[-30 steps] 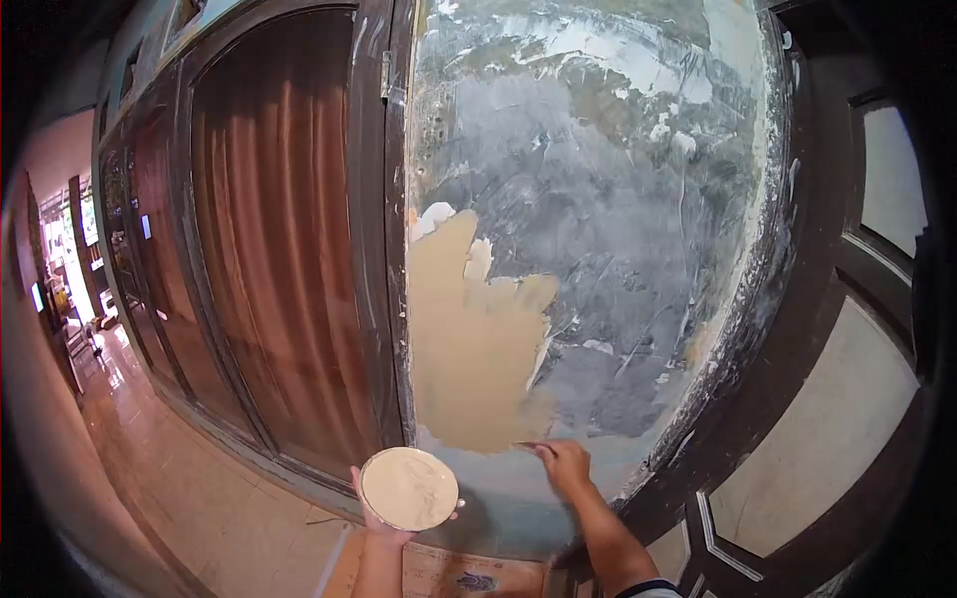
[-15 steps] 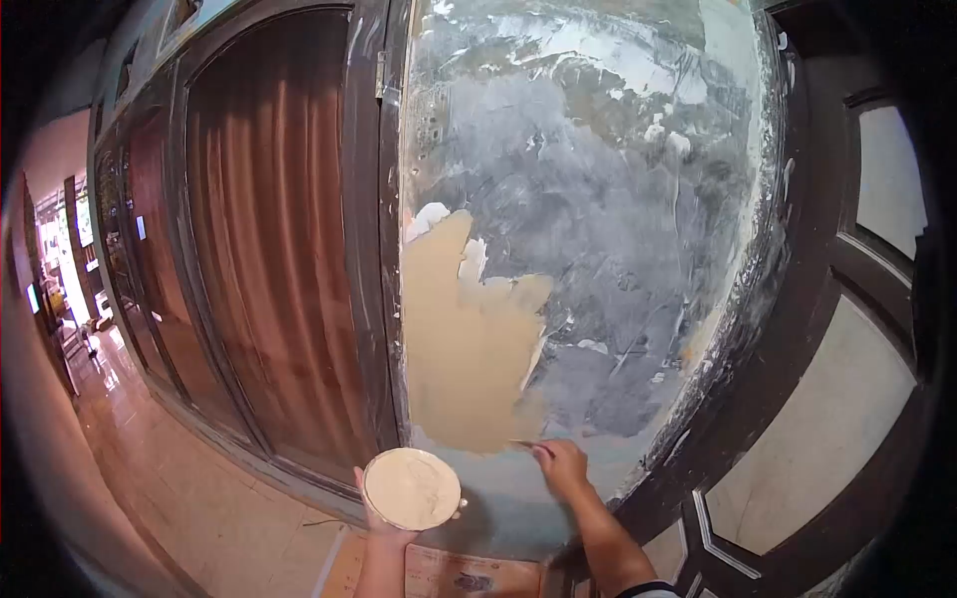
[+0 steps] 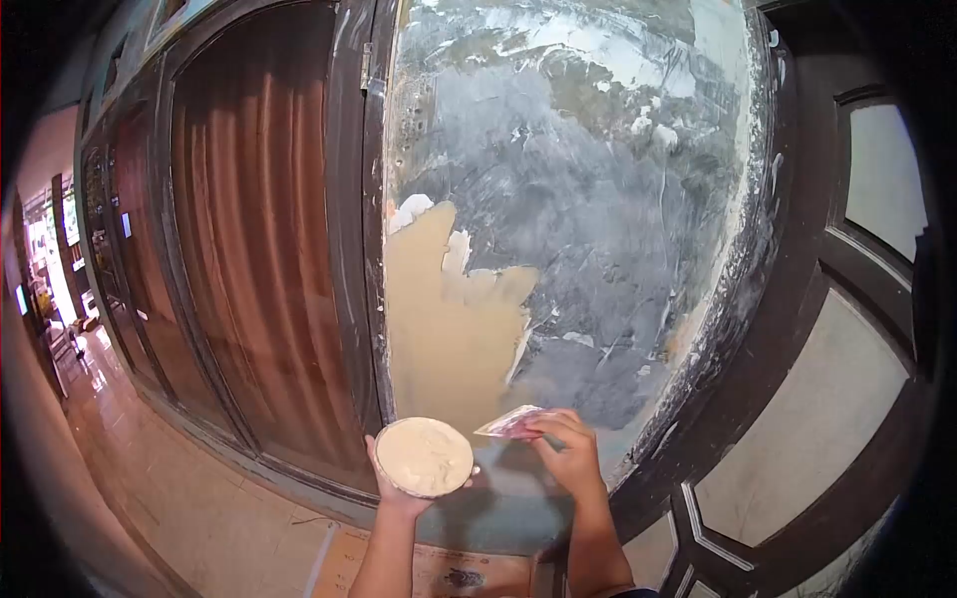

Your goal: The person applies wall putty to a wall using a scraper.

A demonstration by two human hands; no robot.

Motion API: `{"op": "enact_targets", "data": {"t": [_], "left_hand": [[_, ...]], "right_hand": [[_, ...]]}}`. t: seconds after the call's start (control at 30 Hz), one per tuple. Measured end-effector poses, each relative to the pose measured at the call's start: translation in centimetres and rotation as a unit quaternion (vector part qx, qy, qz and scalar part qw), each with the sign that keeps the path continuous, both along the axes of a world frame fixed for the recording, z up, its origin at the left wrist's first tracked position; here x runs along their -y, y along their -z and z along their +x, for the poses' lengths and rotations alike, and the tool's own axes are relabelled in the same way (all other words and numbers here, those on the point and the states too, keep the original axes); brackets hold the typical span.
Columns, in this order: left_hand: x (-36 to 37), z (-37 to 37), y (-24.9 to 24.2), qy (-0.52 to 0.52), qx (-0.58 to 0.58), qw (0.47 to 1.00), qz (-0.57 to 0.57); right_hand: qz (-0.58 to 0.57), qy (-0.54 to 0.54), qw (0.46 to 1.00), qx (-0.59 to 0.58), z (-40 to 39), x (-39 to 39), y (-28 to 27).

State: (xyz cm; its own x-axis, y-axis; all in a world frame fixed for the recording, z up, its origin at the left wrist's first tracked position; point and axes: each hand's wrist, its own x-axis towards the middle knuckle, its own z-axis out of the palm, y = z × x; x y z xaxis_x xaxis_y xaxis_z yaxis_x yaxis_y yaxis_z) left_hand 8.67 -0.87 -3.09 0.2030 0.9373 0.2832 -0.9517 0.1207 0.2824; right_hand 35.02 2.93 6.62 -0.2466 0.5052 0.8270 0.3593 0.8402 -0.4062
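Note:
My left hand point(image 3: 394, 490) is wrapped round a round bowl point(image 3: 437, 494) and holds it up in front of the wall. Cream-coloured paste point(image 3: 417, 456) fills the bowl nearly to its rim. To the right of it, my right hand point(image 3: 570, 453) grips a flat putty scraper point(image 3: 513, 423), its broad blade pointing left toward the bowl and smeared pale and reddish. Blade and bowl are apart. Behind both hands, the grey wall point(image 3: 588, 249) carries a smooth tan patch of putty point(image 3: 444, 339) at its lower left, with a ragged upper edge.
A dark wooden frame point(image 3: 349, 229) with glass and a brown curtain point(image 3: 259, 249) borders the wall on the left. Dark panelled woodwork point(image 3: 778, 399) stands at the right. An orange-brown printed sheet point(image 3: 429, 568) lies on the floor below; a tiled floor point(image 3: 189, 478) extends left.
My right hand has drawn the scraper off the wall and turned it, so its blade face now shows. The bowl has shifted slightly right and up, closer to the scraper. The view has moved slightly.

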Motion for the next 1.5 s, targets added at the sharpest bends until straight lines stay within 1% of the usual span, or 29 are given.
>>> {"op": "enact_targets", "data": {"t": [0.03,0.07,0.1,0.17,0.2,0.3,0.37,0.47,0.5,0.7,0.77,0.8,0.93,1.03,1.07,1.17,1.2,1.23,1.3,1.33,1.37,1.43,1.47,1.5], "left_hand": [[-0.2,0.1,-0.1,0.002,0.020,1.000,-0.012],[-1.0,0.0,0.3,0.016,-0.002,0.999,0.050],[-1.1,0.1,0.2,0.018,-0.003,0.999,0.050],[-1.4,0.3,-0.2,0.012,0.007,1.000,0.016],[-1.6,0.3,-0.2,0.012,0.007,0.999,0.039],[-1.6,0.4,-0.7,0.023,0.030,0.999,0.027],[-1.4,0.4,-1.2,0.021,0.016,0.999,0.037],[-1.1,0.7,-1.9,-0.014,-0.033,0.999,0.018],[-1.1,0.7,-1.9,-0.013,-0.033,0.999,0.019],[-1.0,0.8,-2.1,-0.020,-0.053,0.998,0.014],[-1.1,0.6,-1.6,0.014,-0.029,0.998,0.049],[-0.6,0.9,-2.3,-0.026,-0.076,0.996,0.033],[-0.3,0.9,-2.3,-0.034,-0.099,0.994,0.026],[0.0,1.1,-2.5,-0.033,-0.093,0.995,0.021],[-0.3,1.0,-1.9,-0.015,-0.069,0.997,0.032],[0.1,1.3,-2.4,-0.020,-0.080,0.996,0.022],[-0.1,1.3,-2.2,0.019,-0.030,0.998,0.043],[0.0,1.3,-2.0,0.018,-0.030,0.998,0.042],[0.2,1.2,-1.9,0.005,-0.090,0.995,0.049],[0.1,1.0,-1.3,0.029,-0.045,0.997,0.059],[0.5,0.9,-0.9,0.029,-0.045,0.997,0.057],[1.6,0.6,-0.4,0.026,0.025,0.999,0.037],[1.9,0.0,0.5,0.043,0.049,0.997,0.051],[2.3,-0.8,1.2,0.043,0.048,0.997,0.050]], "right_hand": [[-0.001,0.002,1.000,-0.001,-0.2,0.3,0.2],[0.001,-0.003,1.000,0.009,-0.3,0.6,0.4],[0.003,-0.008,1.000,0.020,-0.3,0.8,0.4],[0.003,-0.007,0.999,0.040,-0.2,1.5,-0.1],[0.016,-0.004,0.998,0.054,-0.3,1.8,-0.2],[0.031,-0.011,0.997,0.065,-0.4,2.0,0.1],[0.040,-0.005,0.996,0.084,-0.4,2.1,0.2],[0.051,0.004,0.994,0.097,-0.5,2.2,0.2],[0.053,0.006,0.993,0.101,-0.5,2.2,0.2],[0.052,-0.001,0.994,0.093,-0.9,2.3,0.6],[0.048,-0.003,0.994,0.093,-0.9,2.5,0.6],[0.045,-0.004,0.995,0.089,-1.0,2.6,0.6],[0.055,-0.009,0.995,0.082,-1.0,2.7,0.6],[0.061,-0.016,0.995,0.077,-1.1,2.8,0.6],[0.054,-0.023,0.995,0.075,-1.1,2.8,0.7],[0.045,-0.022,0.996,0.078,-1.3,2.8,0.9],[0.052,-0.024,0.996,0.072,-1.3,2.7,1.2],[0.051,-0.024,0.996,0.072,-1.3,2.7,1.2],[0.051,-0.007,0.998,0.039,-1.4,2.8,1.2],[0.052,0.012,0.998,0.027,-1.4,2.9,0.9],[0.051,0.012,0.998,0.027,-1.3,2.7,1.1],[0.077,0.061,0.995,-0.011,-0.7,1.7,1.8],[0.090,0.088,0.992,0.003,-0.2,1.1,2.3],[0.088,0.088,0.992,0.003,0.3,0.3,3.1]]}}
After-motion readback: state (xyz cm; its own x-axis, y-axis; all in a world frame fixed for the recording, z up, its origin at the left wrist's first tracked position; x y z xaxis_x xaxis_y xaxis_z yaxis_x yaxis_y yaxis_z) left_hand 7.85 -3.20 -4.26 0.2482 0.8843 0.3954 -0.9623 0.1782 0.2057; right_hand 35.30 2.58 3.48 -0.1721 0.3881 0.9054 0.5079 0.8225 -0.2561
